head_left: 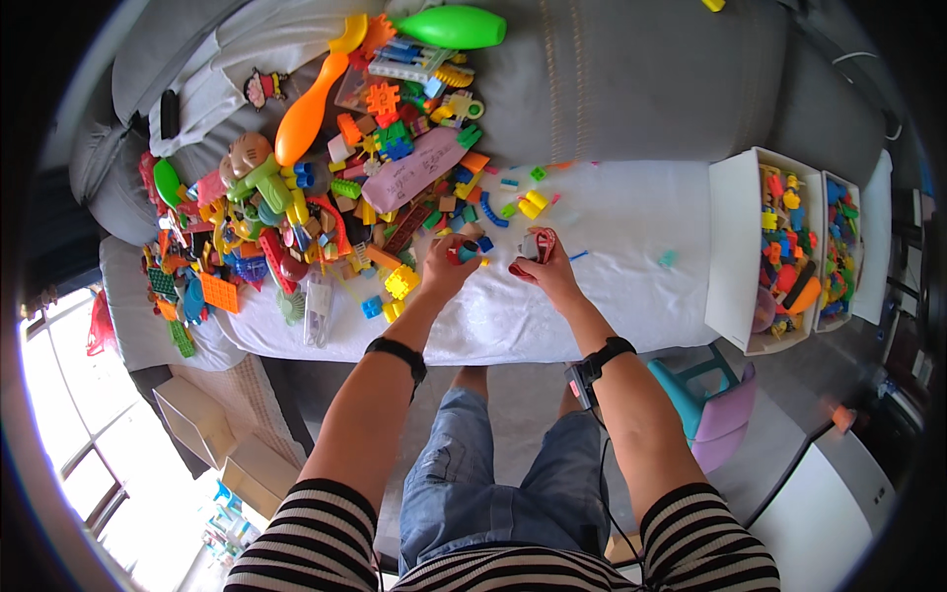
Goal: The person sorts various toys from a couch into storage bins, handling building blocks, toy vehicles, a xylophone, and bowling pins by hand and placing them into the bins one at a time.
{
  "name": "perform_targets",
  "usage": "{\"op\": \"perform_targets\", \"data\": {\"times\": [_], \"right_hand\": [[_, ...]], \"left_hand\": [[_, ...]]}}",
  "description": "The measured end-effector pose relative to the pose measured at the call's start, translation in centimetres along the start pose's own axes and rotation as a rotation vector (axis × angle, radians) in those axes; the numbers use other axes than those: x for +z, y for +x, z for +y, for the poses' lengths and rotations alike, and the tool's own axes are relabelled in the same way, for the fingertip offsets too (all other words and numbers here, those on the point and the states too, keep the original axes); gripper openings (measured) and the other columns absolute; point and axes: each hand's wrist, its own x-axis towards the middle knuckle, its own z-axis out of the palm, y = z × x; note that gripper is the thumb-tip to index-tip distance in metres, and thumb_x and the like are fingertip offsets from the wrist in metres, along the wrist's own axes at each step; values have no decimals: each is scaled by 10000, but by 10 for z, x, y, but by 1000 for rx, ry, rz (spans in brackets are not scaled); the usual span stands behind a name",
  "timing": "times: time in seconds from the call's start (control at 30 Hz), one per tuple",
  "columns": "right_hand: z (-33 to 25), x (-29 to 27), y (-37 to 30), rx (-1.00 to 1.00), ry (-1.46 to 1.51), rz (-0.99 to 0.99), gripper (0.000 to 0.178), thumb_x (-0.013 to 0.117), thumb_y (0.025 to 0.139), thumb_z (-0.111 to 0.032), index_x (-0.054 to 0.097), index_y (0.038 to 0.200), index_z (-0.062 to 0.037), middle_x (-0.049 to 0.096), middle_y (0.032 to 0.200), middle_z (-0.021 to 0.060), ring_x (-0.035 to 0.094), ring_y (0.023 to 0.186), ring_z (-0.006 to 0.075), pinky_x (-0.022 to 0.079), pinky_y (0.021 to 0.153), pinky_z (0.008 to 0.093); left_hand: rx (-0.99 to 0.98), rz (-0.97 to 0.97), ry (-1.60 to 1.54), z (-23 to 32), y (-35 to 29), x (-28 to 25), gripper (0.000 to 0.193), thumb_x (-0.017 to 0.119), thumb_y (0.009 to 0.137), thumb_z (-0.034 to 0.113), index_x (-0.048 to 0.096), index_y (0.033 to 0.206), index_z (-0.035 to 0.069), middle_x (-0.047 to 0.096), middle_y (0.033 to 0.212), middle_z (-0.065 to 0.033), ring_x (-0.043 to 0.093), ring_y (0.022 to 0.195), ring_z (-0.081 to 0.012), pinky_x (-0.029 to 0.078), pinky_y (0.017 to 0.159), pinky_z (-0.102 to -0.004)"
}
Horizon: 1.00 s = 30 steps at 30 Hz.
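Above the white-covered surface (631, 296), my left hand (446, 272) is closed around a small red and teal toy piece (462, 254), mostly covered by the fingers. A short distance to its right, my right hand (554, 277) grips a red and grey-white toy piece (536, 249) whose exact kind I cannot make out. A blue block (484, 244) lies just past my left fingertips. Near my left wrist sit a yellow gear-like block (401, 282) and a light-blue block (372, 307).
A big heap of mixed toys (326, 212) covers the left side, with an orange toy bowling pin (311, 111) and a green one (454, 27) on it. At right stand white boxes (735, 252) filled with toys. A teal and purple chair (725, 414) is below them.
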Motion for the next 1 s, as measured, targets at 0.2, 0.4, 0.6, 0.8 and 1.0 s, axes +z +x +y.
{"op": "perform_targets", "data": {"times": [0.2, 0.4, 0.6, 0.8, 1.0], "right_hand": [[-29, -42, -22, -17, 322, -112, 628, 652, 793, 91, 422, 1313, -174, 544, 1100, 43, 608, 965, 169, 577, 839, 370], [-76, -89, -54, -105, 385, -143, 716, 629, 823, 71, 344, 1423, -196, 538, 1150, 60, 610, 994, 193, 557, 879, 389], [-134, -194, -106, -389, 577, 97, 677, 641, 799, 98, 378, 1360, -177, 505, 1191, 29, 600, 1037, 202, 557, 887, 421], [-192, -287, -89, -526, 636, 280, 603, 649, 827, 74, 402, 1332, -143, 513, 1241, 86, 591, 1082, 224, 533, 930, 412], [-211, -321, -89, -501, 516, 487, 776, 644, 847, 39, 240, 1496, -96, 242, 1500, 155, 503, 1198, 214, 489, 994, 370]], "left_hand": [[-168, -352, -363, 97, 2, 28, 306, 746, 821, 123, 627, 1102, 95, 629, 973, 5, 606, 875, -88, 557, 754, -251], [-271, -585, -627, 163, 3, 78, 301, 688, 873, 116, 578, 1153, 107, 602, 1054, 7, 595, 954, -90, 544, 766, -246], [-145, -762, -659, 272, 16, 181, 272, 669, 891, 119, 574, 1145, 100, 605, 1063, -2, 585, 964, -90, 538, 782, -251], [35, -770, -560, 332, 46, 298, 496, 703, 865, 128, 493, 1315, 128, 538, 1204, -49, 577, 1062, -167, 557, 823, -306], [-38, -733, -383, 337, 48, 330, 726, 663, 857, 76, 340, 1481, 259, 345, 1488, -59, 460, 1253, -260, 545, 816, -349]]}}
